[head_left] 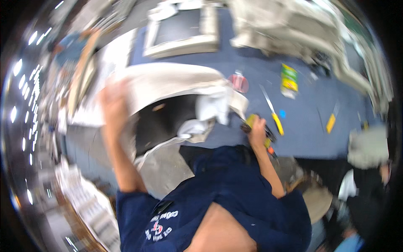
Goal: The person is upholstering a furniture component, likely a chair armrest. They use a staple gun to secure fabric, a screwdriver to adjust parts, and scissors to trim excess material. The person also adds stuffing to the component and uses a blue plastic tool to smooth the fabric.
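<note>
Yellow-and-black tool [251, 120] is gripped in right hand [257, 132]; left hand [115, 98] is blurred at cream fabric [176, 76], its grip can't be told.

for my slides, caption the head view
Blurred left hand over curved cream fabric; right hand gripping a yellow-black tool.
</note>
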Tool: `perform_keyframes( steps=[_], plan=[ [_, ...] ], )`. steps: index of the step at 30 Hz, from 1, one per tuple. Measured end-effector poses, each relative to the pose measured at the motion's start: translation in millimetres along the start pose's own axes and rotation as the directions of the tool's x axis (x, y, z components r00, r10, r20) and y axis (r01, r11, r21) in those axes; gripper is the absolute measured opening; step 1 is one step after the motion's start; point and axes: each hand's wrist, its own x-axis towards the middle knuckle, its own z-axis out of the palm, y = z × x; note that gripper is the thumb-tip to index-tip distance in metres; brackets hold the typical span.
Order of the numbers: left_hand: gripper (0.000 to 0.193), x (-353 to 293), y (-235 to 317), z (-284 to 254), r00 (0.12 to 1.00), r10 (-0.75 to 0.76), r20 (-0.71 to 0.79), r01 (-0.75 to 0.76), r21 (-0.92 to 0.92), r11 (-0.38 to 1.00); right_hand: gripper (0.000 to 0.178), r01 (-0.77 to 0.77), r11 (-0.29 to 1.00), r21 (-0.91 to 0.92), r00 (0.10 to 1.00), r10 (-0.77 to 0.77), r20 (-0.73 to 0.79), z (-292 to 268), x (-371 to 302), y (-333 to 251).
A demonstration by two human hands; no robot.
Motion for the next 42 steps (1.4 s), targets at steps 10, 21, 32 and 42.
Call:
perform_keyframes(
  steps=[10, 21, 32, 42],
  plan=[
    [0.034, 67.4, 34.2, 17.0, 0.988, -0.107, 0.113, 0.152, -0.552, 0.82, 0.073, 0.12, 0.918, -0.377, 0.84, 0.108, 0.531, -22.9, 17.8, -11.9],
    [0.041, 79.0, 56.5, 16.7, 0.986, -0.038, 0.164, 0.117, -0.503, 0.856, 0.023, 0.839, 0.399, 0.37, 0.53, -0.751, -0.394, -146.8, 139.6, -286.5],
    [0.05, 78.4, 45.9, 23.3, 0.975, 0.096, 0.2, 0.059, -0.65, 0.758, 0.023, 0.862, 0.452, 0.228, 0.473, -0.561, -0.68, -131.7, 141.8, -296.7],
    [0.071, 74.7, 50.4, 21.1, 0.986, 0.144, 0.083, -0.064, -0.61, 0.79, 0.039, 0.737, 0.377, 0.561, 0.67, -0.516, -0.533, -138.7, 120.3, -281.2]
  ],
)
